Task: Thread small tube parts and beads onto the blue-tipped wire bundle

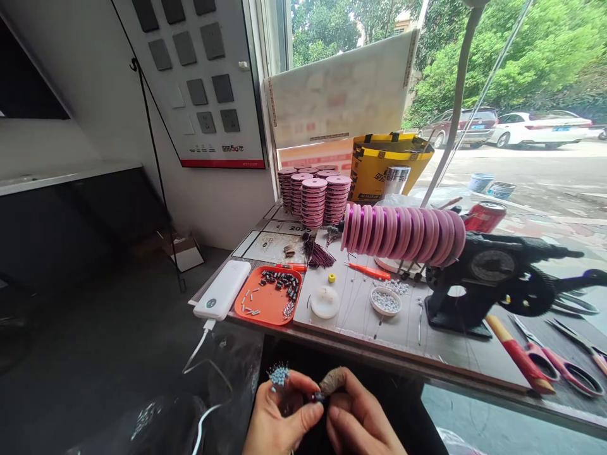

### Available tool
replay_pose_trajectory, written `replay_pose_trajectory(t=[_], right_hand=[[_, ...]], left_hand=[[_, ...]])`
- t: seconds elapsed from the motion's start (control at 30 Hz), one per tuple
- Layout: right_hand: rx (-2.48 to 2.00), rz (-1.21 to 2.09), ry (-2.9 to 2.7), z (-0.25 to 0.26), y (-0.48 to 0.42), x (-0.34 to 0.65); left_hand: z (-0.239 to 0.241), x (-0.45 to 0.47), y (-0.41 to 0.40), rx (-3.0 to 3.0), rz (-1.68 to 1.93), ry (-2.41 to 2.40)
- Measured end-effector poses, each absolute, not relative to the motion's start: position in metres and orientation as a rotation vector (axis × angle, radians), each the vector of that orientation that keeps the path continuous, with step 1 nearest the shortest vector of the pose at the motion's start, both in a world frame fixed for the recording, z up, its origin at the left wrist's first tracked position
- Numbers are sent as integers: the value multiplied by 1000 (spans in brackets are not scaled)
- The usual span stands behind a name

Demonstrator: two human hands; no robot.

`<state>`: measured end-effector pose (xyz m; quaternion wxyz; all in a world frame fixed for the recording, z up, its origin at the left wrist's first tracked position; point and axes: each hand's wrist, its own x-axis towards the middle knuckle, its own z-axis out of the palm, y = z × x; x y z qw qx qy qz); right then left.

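My left hand is closed, pinching a small dark piece with a reddish spot between thumb and index finger. A cluster of tiny light-blue beads on thin pins sticks up behind that index finger. Right beside it, my right hand has its fingers curled together, the index finger wrapped in tan tape and touching the dark piece. Whatever lies between the right fingers is hidden. Both hands are in front of the table edge, below an orange tray of dark cylinders and small pale tubes.
A hand-cranked winder carries a row of pink spools. On the board lie a dish of white beads, a white round lid and red-handled scissors. A white power bank trails a cable. Stacked pink spools stand behind.
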<state>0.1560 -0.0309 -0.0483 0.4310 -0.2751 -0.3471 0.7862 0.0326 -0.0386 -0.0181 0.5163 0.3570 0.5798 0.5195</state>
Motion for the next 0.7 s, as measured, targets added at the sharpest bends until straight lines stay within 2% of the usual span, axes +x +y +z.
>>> replay_pose_trajectory(t=[0.27, 0.7], right_hand=[[-798, 1732, -809, -38, -29, 174], [-633, 1916, -702, -43, -32, 165]], left_hand=[[-19, 28, -36, 1142, 1244, 1475], [-24, 30, -39, 1362, 1026, 1648]])
